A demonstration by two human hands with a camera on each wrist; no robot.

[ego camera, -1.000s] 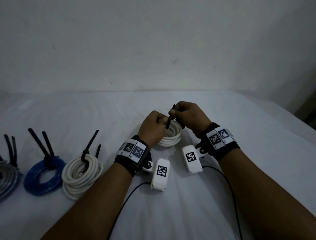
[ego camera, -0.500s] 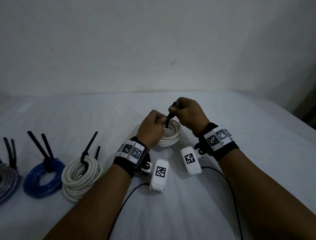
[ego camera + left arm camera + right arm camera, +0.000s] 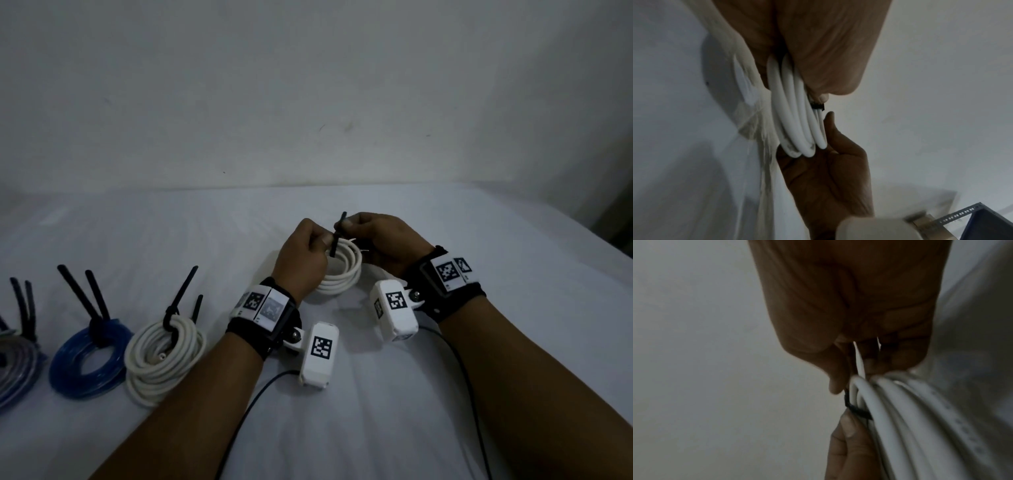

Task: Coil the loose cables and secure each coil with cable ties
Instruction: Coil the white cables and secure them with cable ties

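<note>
A white cable coil [image 3: 342,274] is held upright just above the white sheet between both hands. My left hand [image 3: 303,255] grips the coil's near-left side, thumb against a black cable tie [image 3: 337,234] that wraps the top of the coil. My right hand [image 3: 373,236] pinches the tie's free end, which sticks up past the fingers. In the left wrist view the white cable coil [image 3: 797,123] hangs from my fingers with the black cable tie [image 3: 818,106] at its edge. In the right wrist view the black cable tie [image 3: 855,412] crosses the white cable coil [image 3: 910,418].
Three tied coils lie in a row at the left: a white coil [image 3: 164,356], a blue coil [image 3: 89,363] and a grey coil [image 3: 17,366], each with black tie tails sticking up. The white sheet [image 3: 342,428] meets a wall behind. Black wrist-camera leads [image 3: 462,370] trail toward me.
Both hands with the coil have shifted slightly; the right hand still pinches the tie's end and has drawn it a little up and away from the left hand.
</note>
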